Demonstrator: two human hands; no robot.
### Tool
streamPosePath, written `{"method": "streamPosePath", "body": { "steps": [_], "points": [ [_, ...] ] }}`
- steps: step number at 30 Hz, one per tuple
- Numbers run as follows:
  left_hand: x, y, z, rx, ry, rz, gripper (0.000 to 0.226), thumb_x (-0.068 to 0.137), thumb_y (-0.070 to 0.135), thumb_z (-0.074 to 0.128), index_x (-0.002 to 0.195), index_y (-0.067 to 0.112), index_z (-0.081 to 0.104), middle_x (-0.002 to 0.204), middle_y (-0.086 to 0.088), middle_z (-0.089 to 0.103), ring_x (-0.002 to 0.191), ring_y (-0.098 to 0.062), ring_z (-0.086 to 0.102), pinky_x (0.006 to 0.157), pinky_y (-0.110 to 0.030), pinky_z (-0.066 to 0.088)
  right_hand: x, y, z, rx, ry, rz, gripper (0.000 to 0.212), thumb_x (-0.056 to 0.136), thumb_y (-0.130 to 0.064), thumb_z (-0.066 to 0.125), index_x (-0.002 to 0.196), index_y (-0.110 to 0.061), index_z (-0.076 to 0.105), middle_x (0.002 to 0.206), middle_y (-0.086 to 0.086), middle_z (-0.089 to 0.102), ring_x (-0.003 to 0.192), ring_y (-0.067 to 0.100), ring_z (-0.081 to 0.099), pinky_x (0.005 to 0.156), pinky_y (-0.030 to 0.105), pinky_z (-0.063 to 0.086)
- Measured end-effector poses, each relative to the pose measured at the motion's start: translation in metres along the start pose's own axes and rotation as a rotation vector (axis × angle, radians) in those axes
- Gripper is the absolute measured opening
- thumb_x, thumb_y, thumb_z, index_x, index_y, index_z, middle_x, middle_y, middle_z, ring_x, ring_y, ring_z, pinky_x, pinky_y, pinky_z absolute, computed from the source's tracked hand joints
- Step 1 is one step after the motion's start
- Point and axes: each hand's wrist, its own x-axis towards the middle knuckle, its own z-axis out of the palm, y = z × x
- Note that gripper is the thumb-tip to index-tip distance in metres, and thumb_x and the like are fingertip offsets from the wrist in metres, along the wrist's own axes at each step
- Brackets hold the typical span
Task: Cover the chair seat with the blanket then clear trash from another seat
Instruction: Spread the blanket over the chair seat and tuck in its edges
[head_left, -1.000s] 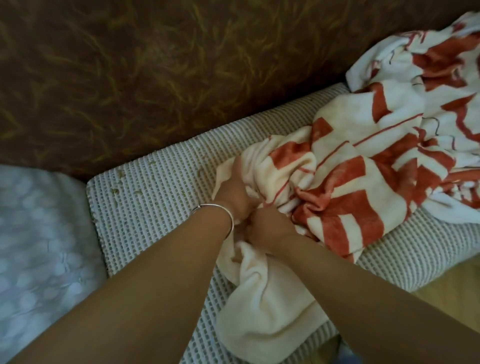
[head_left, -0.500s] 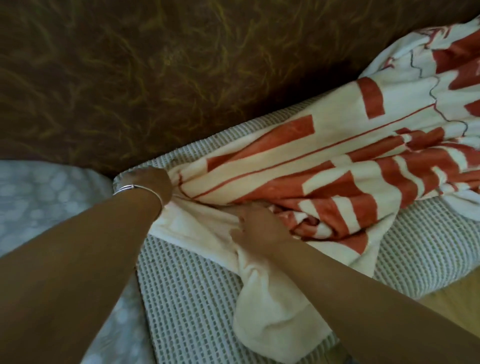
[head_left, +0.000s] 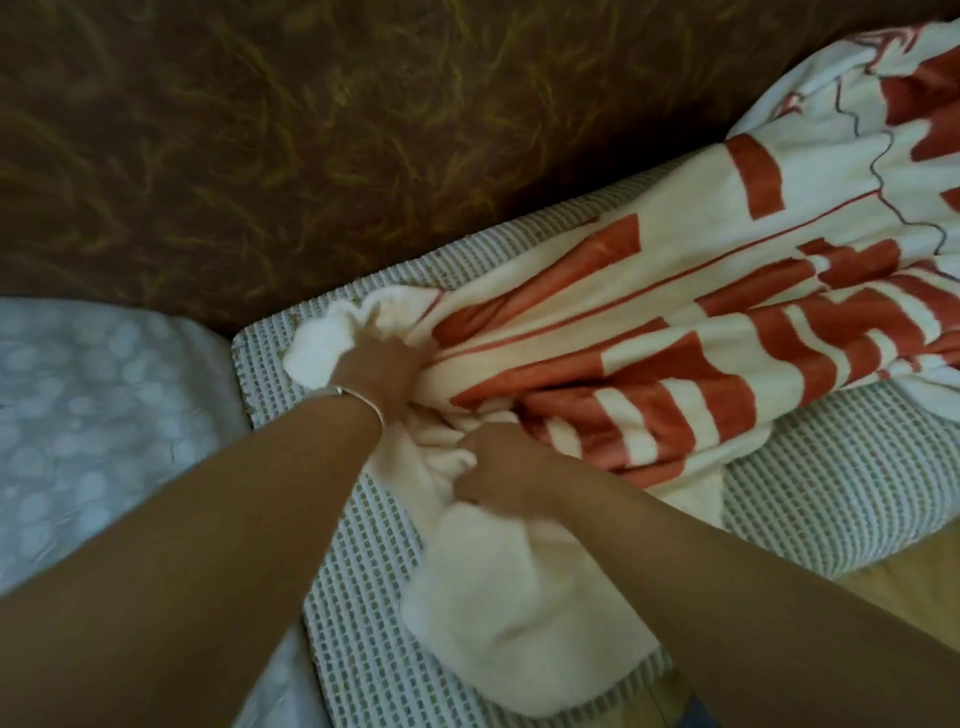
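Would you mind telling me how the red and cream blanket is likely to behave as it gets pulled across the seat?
The blanket is probably floppy: it bunches into folds where the left hand and right hand grip it. Its plush surface may drag on the ribbed seat cover rather than slide. It looks light, since pinches gather it.

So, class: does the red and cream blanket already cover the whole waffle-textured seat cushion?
No: the blanket is bunched under the left hand and right hand, and bare seat cushion shows at the left and front.
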Motion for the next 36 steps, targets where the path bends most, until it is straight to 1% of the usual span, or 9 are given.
{"method": "streamPosePath", "body": {
  "steps": [5, 10, 16, 19, 22, 26, 29, 32, 36],
  "points": [
    [0.007, -0.035, -0.043, 0.193, 0.130, -0.280, 0.044, 0.098, 0.013, 0.029, 0.141, 0.011, 0.032, 0.143, -0.019, 0.035, 0.132, -0.042, 0.033, 0.101, -0.055, 0.036, 0.007, -0.033, 0.019, 0.825, -0.113, -0.089, 0.036, 0.089, -0.012, 0.060, 0.125, -0.009, 0.058, 0.108, 0.005, 0.064, 0.089, 0.015, 0.063, 0.082, 0.024, 0.051],
    [-0.015, 0.006, -0.035, -0.106, 0.345, 0.141, 0.032, 0.082, 0.003, 0.051, 0.113, 0.004, 0.054, 0.120, -0.020, 0.051, 0.110, -0.037, 0.049, 0.092, -0.045, 0.042, 0.001, -0.017, 0.024, 0.437, -0.031, -0.146, 0.029, 0.090, -0.002, 0.053, 0.119, 0.001, 0.060, 0.113, 0.013, 0.061, 0.087, 0.015, 0.059, 0.085, 0.026, 0.051],
    [-0.036, 0.096, -0.033, -0.620, -0.011, 0.292, 0.026, 0.078, -0.002, 0.049, 0.065, 0.014, 0.065, 0.069, 0.000, 0.064, 0.074, -0.020, 0.064, 0.075, -0.032, 0.055, -0.043, 0.076, -0.034, -0.416, 0.239, 0.219, 0.029, 0.094, -0.015, 0.043, 0.115, -0.004, 0.060, 0.120, 0.013, 0.061, 0.112, 0.028, 0.059, 0.089, 0.033, 0.047],
    [-0.039, 0.125, -0.019, -0.546, -0.294, 0.339, 0.020, 0.087, 0.012, 0.052, 0.099, 0.014, 0.067, 0.104, -0.006, 0.067, 0.103, -0.023, 0.063, 0.090, -0.032, 0.050, -0.056, 0.105, -0.053, -0.492, 0.361, 0.291, 0.031, 0.092, -0.009, 0.043, 0.119, -0.006, 0.056, 0.124, 0.013, 0.059, 0.117, 0.029, 0.055, 0.093, 0.036, 0.045],
    [-0.039, 0.144, 0.004, -0.265, -0.238, 0.308, 0.075, 0.080, 0.042, 0.063, 0.143, 0.018, 0.027, 0.145, -0.003, 0.032, 0.136, -0.025, 0.031, 0.108, -0.043, 0.034, -0.052, 0.117, -0.061, -0.585, 0.435, 0.237, 0.045, 0.088, -0.013, 0.048, 0.133, -0.014, 0.044, 0.135, 0.012, 0.047, 0.127, 0.033, 0.041, 0.101, 0.042, 0.037],
    [-0.037, 0.160, 0.020, -0.233, -0.021, 0.229, 0.047, 0.090, 0.013, 0.045, 0.136, 0.016, 0.034, 0.140, -0.011, 0.036, 0.123, -0.031, 0.045, 0.100, -0.048, 0.042, -0.049, 0.125, -0.067, -0.750, 0.361, 0.186, 0.053, 0.091, -0.021, 0.049, 0.141, -0.020, 0.033, 0.145, 0.009, 0.037, 0.134, 0.033, 0.032, 0.110, 0.048, 0.023],
    [-0.037, 0.159, 0.009, -0.259, -0.270, 0.230, 0.039, 0.088, 0.009, 0.049, 0.126, 0.007, 0.050, 0.116, -0.017, 0.060, 0.102, -0.031, 0.062, 0.080, -0.031, 0.053, -0.051, 0.135, -0.076, -0.805, 0.355, 0.135, 0.041, 0.096, -0.023, 0.040, 0.137, -0.019, 0.044, 0.140, 0.007, 0.048, 0.132, 0.030, 0.037, 0.112, 0.048, 0.022],
    [-0.058, 0.159, -0.006, 0.198, -0.821, 0.322, 0.036, 0.087, 0.010, 0.051, 0.120, -0.003, 0.057, 0.094, -0.018, 0.063, 0.095, -0.028, 0.059, 0.085, -0.033, 0.047, -0.059, 0.132, -0.076, -0.661, 0.120, 0.133, 0.034, 0.097, -0.017, 0.041, 0.127, -0.009, 0.054, 0.129, 0.012, 0.059, 0.111, 0.025, 0.062, 0.097, 0.037, 0.046],
    [-0.088, 0.173, -0.005, 0.508, -0.983, 0.432, 0.048, 0.079, 0.021, 0.057, 0.125, 0.008, 0.055, 0.131, -0.011, 0.056, 0.126, -0.024, 0.044, 0.116, -0.043, 0.018, -0.075, 0.123, -0.064, -0.058, -0.508, 0.406, 0.015, 0.091, -0.009, 0.055, 0.101, 0.003, 0.058, 0.085, 0.018, 0.061, 0.057, 0.025, 0.064, 0.068, 0.040, 0.061]
  ]
}}
